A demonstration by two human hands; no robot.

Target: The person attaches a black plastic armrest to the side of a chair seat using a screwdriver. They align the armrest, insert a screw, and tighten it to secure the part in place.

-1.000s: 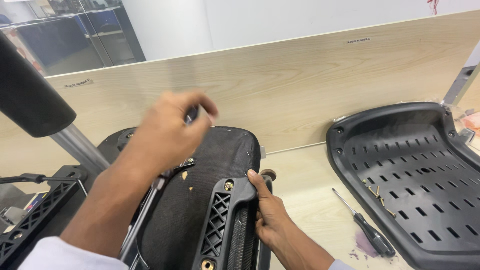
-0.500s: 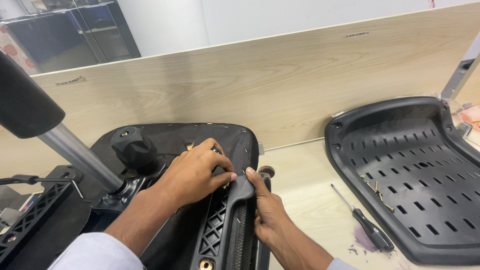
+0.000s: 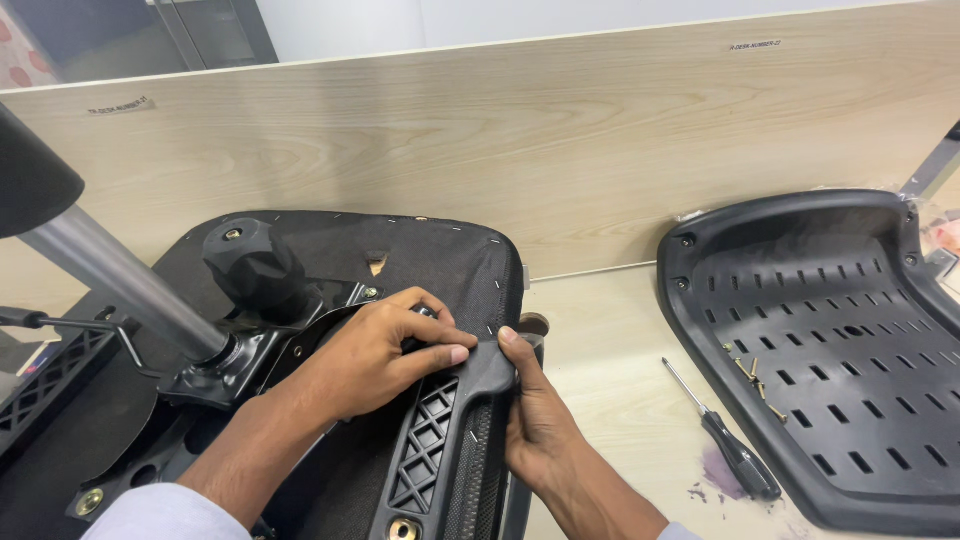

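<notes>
Two bare hands meet on a black plastic armrest bracket [image 3: 440,440] that lies across the underside of an upturned office chair seat [image 3: 440,265], near the middle of the view at the bottom. The left hand [image 3: 385,350] comes in from the lower left and lies over the top end of the bracket, fingers curled down and thumb stretched along its upper edge, pressing on it rather than closing right round it. The right hand [image 3: 535,420] comes up from the bottom edge and closes round the bracket's right side, thumb on top and touching the left thumb tip, the other fingers hidden behind the part. The bracket has a lattice of diamond-shaped openings and a brass-coloured insert at its lower end. The seat underside is covered in black fabric stapled at the rim and rests on a pale wooden desk [image 3: 610,370] against a wooden divider panel. Left of the hands, a black tilt mechanism with a round knob [image 3: 255,265] and a grey metal gas cylinder [image 3: 110,280] rise from the seat. Well apart on the right lies a slotted black plastic shell [image 3: 830,340] with a few loose screws [image 3: 750,370] in it, and a black-handled screwdriver [image 3: 725,440] lies just beside its left edge.
</notes>
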